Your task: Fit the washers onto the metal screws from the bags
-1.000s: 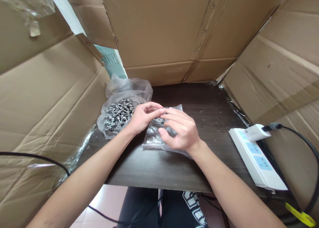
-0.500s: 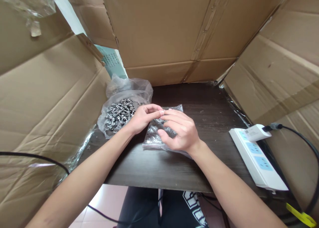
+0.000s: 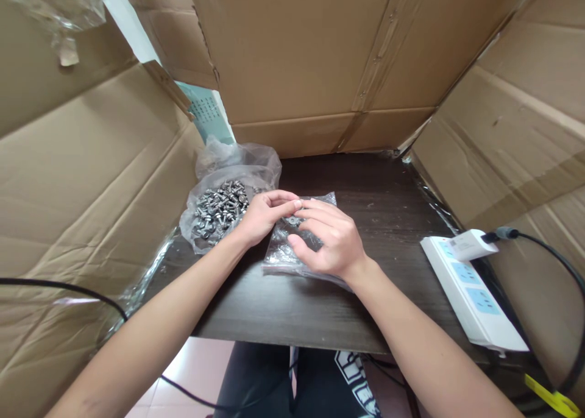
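My left hand [image 3: 269, 214] is closed in a pinch, thumb against forefinger. Whatever the pinch holds is hidden or too small to name. My right hand [image 3: 329, 235] is open, its fingers stretched towards the left fingertips and its thumb held apart. The fingertips of both hands meet above a clear plastic bag [image 3: 281, 258] lying flat on the table. Between the hands a small grey metal piece [image 3: 293, 221] shows at the bag, partly covered. Left of my left hand, many metal bolts [image 3: 219, 209] lie in an opened clear plastic bag [image 3: 188, 223].
The dark wooden table [image 3: 292, 314] is walled by cardboard [image 3: 311, 52] at the back and both sides. A white power strip [image 3: 475, 296] with a plugged-in white adapter [image 3: 470, 245] lies on the right. A black cable [image 3: 553, 247] runs from the adapter.
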A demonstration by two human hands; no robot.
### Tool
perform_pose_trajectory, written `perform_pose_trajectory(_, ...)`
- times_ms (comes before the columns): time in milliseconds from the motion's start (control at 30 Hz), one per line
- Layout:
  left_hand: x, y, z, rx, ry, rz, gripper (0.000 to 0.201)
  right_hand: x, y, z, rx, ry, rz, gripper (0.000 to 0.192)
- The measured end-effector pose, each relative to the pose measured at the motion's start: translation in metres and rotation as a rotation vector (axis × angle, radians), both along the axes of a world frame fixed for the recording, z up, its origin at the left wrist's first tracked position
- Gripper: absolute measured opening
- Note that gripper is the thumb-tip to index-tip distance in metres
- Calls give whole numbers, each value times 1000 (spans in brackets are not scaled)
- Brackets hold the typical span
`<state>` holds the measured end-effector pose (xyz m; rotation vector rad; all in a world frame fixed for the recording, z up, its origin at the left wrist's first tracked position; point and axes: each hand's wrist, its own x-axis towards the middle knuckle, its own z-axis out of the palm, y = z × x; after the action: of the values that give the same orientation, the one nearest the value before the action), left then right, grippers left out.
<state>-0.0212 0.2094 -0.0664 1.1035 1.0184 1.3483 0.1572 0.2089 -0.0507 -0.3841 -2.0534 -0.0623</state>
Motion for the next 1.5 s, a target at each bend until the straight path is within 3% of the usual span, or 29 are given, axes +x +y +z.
perform_pose_trajectory(467,1,0,1,-56,-124,-82,36,0,0,-5,-42,-13,26,13)
perform_pose_trajectory(800,4,0,3,-153,-100,71,42,-2,0,-3,-56,-45,15,15)
perform_pose_trajectory(1500,-1,-2,9,-168,-97,-140,37,-1,-1,-2,-90,20,65,14)
